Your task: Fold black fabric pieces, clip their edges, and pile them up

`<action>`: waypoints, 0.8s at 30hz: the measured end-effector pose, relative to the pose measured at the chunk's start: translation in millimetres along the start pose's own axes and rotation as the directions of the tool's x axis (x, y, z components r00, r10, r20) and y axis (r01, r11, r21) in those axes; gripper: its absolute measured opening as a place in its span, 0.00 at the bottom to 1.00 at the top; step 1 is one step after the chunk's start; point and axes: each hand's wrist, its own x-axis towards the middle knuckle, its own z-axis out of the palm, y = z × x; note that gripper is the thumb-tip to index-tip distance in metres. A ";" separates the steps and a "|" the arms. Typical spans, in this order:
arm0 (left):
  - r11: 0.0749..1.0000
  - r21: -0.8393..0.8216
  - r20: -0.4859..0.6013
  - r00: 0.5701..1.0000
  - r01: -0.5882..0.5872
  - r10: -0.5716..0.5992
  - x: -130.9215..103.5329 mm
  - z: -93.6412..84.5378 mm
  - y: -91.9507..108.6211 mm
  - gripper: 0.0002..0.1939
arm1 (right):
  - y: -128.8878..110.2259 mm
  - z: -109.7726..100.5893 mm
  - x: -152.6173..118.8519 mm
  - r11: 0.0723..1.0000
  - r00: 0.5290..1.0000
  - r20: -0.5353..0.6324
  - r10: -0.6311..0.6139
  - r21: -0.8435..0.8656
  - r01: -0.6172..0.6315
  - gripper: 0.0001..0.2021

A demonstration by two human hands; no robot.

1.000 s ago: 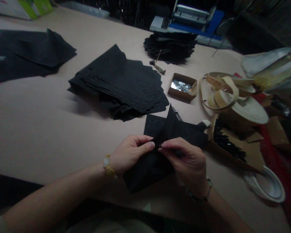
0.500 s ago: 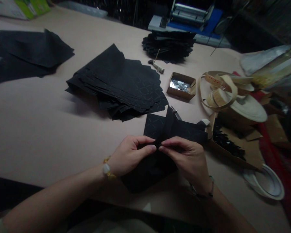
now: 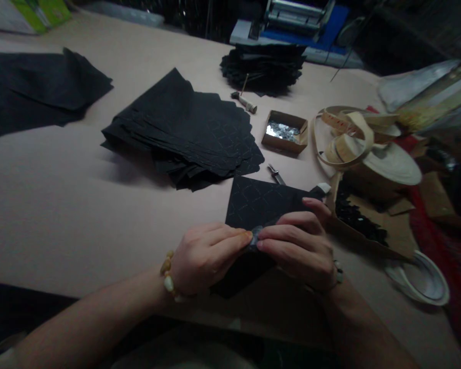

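Observation:
A black piece of material with a stitched diamond pattern lies on the table under both hands. Between my fingertips shows a small shiny grey piece, its kind too blurred to tell. My left hand is closed, thumb and fingers pressed at the left side of this piece. From the right, my right hand pinches it, with one finger lifted away. The black material's lower part is partly hidden beneath my hands. Just beyond it lies a slim metal tool.
Stacked black pieces fan out ahead, with another black stack behind. A small box of shiny metal pieces, tape rolls, a cardboard box of black bits and a white-rimmed roll crowd the right.
A raised black flap between my hands has folded down, uncovering the patterned part and the metal tool. The shiny grey piece has come into view at my fingertips. My right fingers have spread somewhat.

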 end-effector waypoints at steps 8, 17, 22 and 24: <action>0.974 0.075 0.016 0.977 -0.211 0.211 -5.8 -1.6 -11.3 0.12 | 0.0 0.5 3.0 0.997 0.998 -0.010 -0.059 0.038 0.060 0.10; 0.965 0.024 0.203 0.946 -0.262 0.252 0.8 -14.7 -12.9 0.13 | -3.0 0.4 6.3 0.991 0.991 0.049 -0.127 0.056 0.125 0.10; 0.930 0.162 0.133 0.941 -0.330 0.311 -1.5 -10.8 -17.9 0.12 | -6.4 2.3 5.5 0.991 0.994 0.008 -0.110 0.076 0.110 0.09; 0.879 0.288 0.109 0.925 -0.381 0.365 -1.1 -7.5 -19.8 0.10 | -7.5 3.5 5.2 0.990 0.995 -0.026 -0.094 0.100 0.096 0.10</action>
